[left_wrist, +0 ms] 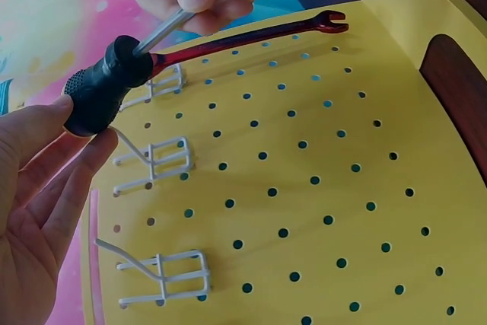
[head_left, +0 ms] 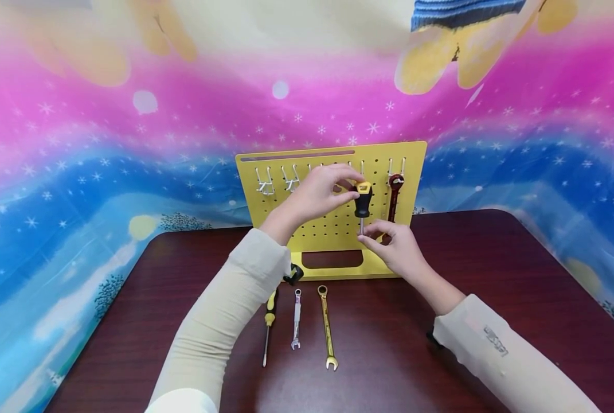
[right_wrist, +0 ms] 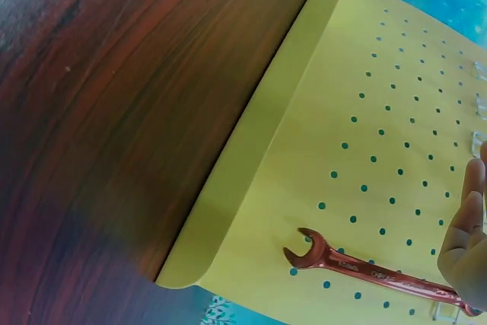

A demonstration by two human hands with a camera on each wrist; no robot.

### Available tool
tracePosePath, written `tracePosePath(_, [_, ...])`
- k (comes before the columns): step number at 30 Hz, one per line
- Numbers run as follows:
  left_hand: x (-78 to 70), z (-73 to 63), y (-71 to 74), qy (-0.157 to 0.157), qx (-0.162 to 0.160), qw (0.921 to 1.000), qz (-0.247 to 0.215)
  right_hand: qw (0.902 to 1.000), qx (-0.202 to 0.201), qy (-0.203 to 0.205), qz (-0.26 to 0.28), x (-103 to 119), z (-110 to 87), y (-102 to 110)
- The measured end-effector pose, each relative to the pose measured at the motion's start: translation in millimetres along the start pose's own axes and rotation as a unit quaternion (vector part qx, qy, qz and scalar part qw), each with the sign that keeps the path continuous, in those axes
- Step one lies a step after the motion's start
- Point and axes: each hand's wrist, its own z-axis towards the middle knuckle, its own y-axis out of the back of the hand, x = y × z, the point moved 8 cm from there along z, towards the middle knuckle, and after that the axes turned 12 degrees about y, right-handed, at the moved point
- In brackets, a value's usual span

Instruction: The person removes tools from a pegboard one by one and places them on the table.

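A screwdriver [head_left: 362,203] with a black and yellow handle is held upright in front of the yellow pegboard [head_left: 307,226]. My left hand [head_left: 319,192] pinches the top of its handle between thumb and fingers. Lower down, my right hand [head_left: 391,244] pinches the metal shaft with thumb and fingertips. Beside it a red wrench [head_left: 393,201] hangs from a hook at the board's right. In the left wrist view, the screwdriver handle [left_wrist: 106,85] stays apart from the white hooks [left_wrist: 163,161]. Only part of the right hand [right_wrist: 466,245] shows in the right wrist view.
On the dark wooden table [head_left: 389,350], in front of the board, lie a yellow and black screwdriver [head_left: 269,318], a small silver wrench [head_left: 296,318] and a gold wrench [head_left: 327,327]. White hooks [head_left: 264,180] stick out along the board's upper part. Patterned cloth [head_left: 208,115] hangs behind.
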Motion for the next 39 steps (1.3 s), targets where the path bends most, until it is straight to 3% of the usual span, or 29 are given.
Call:
tracePosePath(14, [-11.3,-12.5,-1.0,-0.018,0.022,0.9996,-0.007,0.9992,0.026,0.028,0.012,14.2,-12.8,3.0])
tracePosePath(27, [-1.4,-22.2,-9.7,-0.007,0.033,0.9994,-0.001,0.9976,0.056,0.036,0.021,17.9,-25.1,-2.7])
tracePosePath(39, [8.6,-28.5,-28.4,-0.002,0.063,0.9980,0.003,0.9938,0.091,0.029,0.057,15.2,-39.2,-14.0])
